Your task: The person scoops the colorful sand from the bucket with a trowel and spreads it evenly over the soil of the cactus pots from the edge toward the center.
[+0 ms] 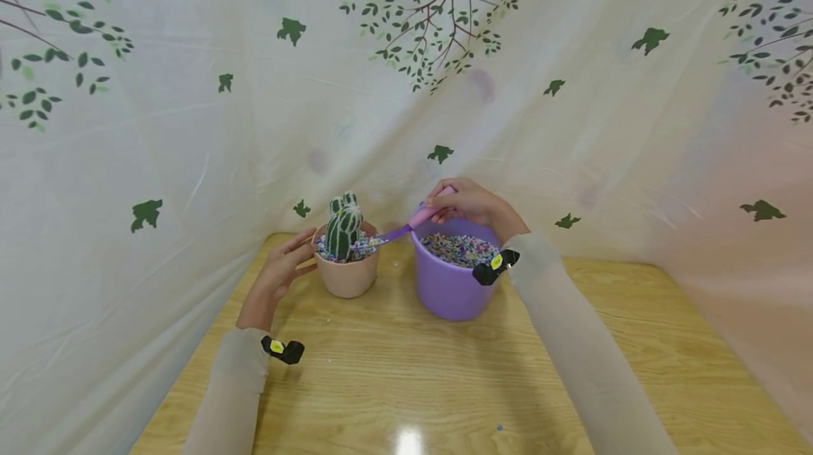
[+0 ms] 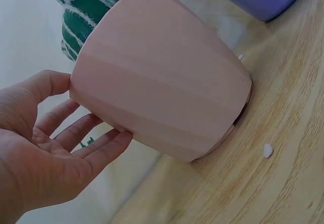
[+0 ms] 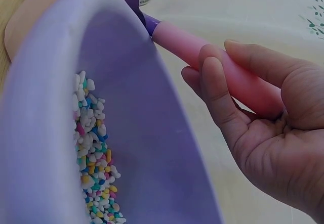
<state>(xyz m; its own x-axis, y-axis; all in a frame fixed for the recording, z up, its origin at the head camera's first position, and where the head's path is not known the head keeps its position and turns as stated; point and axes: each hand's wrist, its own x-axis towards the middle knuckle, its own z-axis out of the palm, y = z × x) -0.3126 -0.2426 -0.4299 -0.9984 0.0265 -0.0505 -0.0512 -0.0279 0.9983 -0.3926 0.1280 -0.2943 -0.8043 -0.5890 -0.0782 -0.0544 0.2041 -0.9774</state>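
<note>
My right hand (image 1: pixel 466 201) grips the pink handle of a small garden trowel (image 3: pixel 182 44) above the far rim of a purple bucket (image 1: pixel 447 293). Its purple blade reaches left over a light pink flower pot (image 1: pixel 346 278), where small coloured pebbles (image 1: pixel 363 246) surround a cactus (image 1: pixel 343 233). Whether pebbles lie on the blade itself is hard to tell. Against the left side of the pot rests my left hand (image 2: pixel 55 143), its fingers spread and lightly bent, the tips touching the wall. More multicoloured pebbles (image 3: pixel 96 158) fill part of the bucket.
Both containers stand near the back of a wooden table (image 1: pixel 381 370). A leaf-printed cloth (image 1: pixel 356 102) hangs close behind and at the sides. One white pebble (image 2: pixel 268 150) lies beside the pot, and a blue one (image 1: pixel 500 427) near the front.
</note>
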